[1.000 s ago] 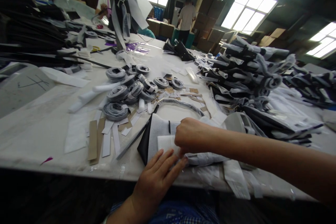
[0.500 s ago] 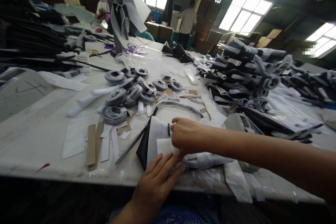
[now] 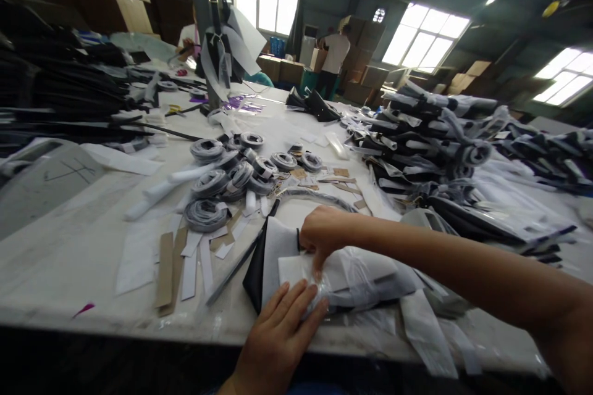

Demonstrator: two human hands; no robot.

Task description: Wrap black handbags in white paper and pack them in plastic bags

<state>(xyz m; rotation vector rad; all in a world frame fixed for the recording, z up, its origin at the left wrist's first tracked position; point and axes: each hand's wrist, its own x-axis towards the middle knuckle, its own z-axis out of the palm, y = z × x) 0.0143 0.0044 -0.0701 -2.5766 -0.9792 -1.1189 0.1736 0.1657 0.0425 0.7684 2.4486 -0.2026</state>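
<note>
A black bag (image 3: 252,281) covered with pale grey wrapping lies at the table's front edge; its wrapped handle (image 3: 319,193) arches behind it. On top of the bag is a folded white sheet (image 3: 290,268) with crinkled clear plastic (image 3: 361,271) beside it. My left hand (image 3: 282,333) rests flat on the near side of the sheet and plastic, fingers stretched out. Over the sheet, my right hand (image 3: 322,231) has its fingers curled, and one digit points down to the plastic near my left fingertips. What the curled fingers hold, if anything, is hidden.
Coiled wrapped straps (image 3: 208,182) and cardboard strips (image 3: 165,268) lie to the left. A stack of wrapped black bags (image 3: 417,148) rises at the right. A metal post (image 3: 206,31) stands behind the straps. A person (image 3: 334,55) stands in the background.
My right hand's pointing digit now reaches down to the plastic, and more of the white sheet and plastic shows right of it. My left hand stays flat. The view has shifted slightly.
</note>
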